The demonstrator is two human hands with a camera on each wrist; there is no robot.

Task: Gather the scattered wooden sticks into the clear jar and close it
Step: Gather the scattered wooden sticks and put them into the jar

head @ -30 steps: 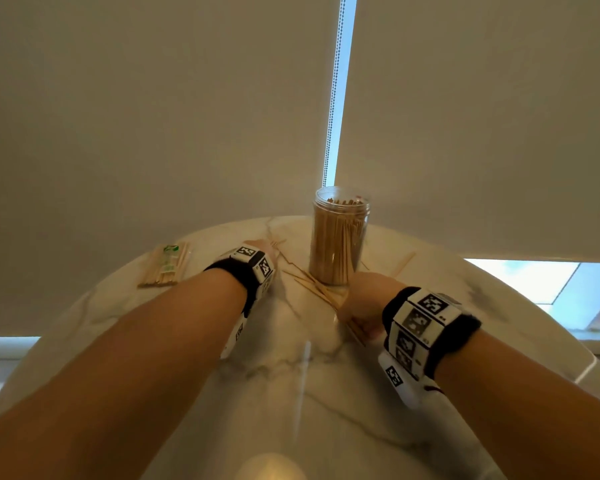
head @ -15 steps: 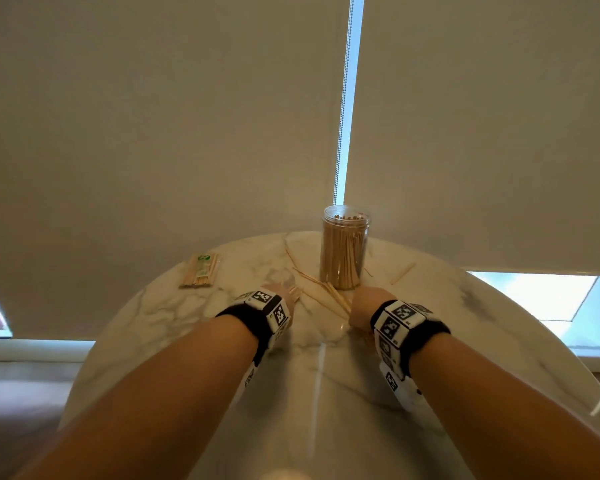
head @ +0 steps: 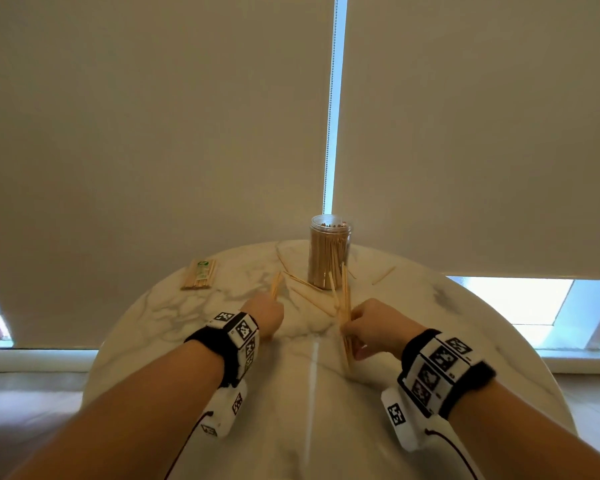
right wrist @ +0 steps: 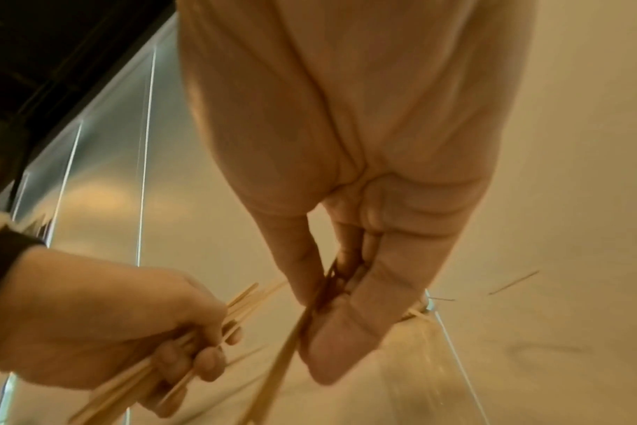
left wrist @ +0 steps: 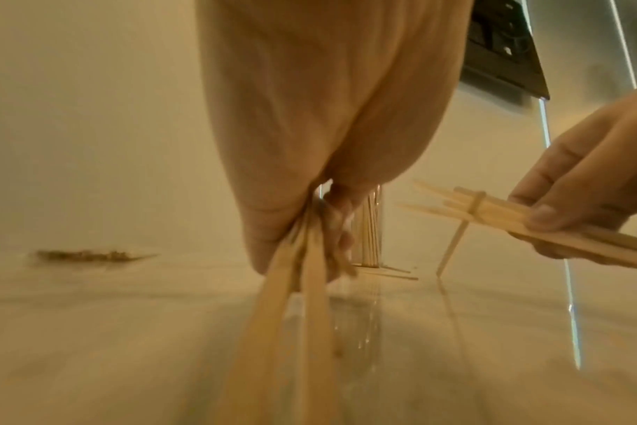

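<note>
The clear jar stands open at the far side of the marble table, packed with upright wooden sticks. My left hand grips a small bundle of sticks left of the jar. My right hand pinches a larger bundle in front of the jar. The left wrist view shows sticks running out from the curled fingers of my left hand. In the right wrist view my right hand holds its sticks between thumb and fingers. Loose sticks lie by the jar's base. I see no lid.
A wrapped packet of sticks lies at the table's far left. One single stick lies right of the jar. Beige roller blinds hang close behind the table's far edge.
Both hands have drawn back from the jar's base and come up off the table, each with a bundle of sticks. The head view has pulled back.
</note>
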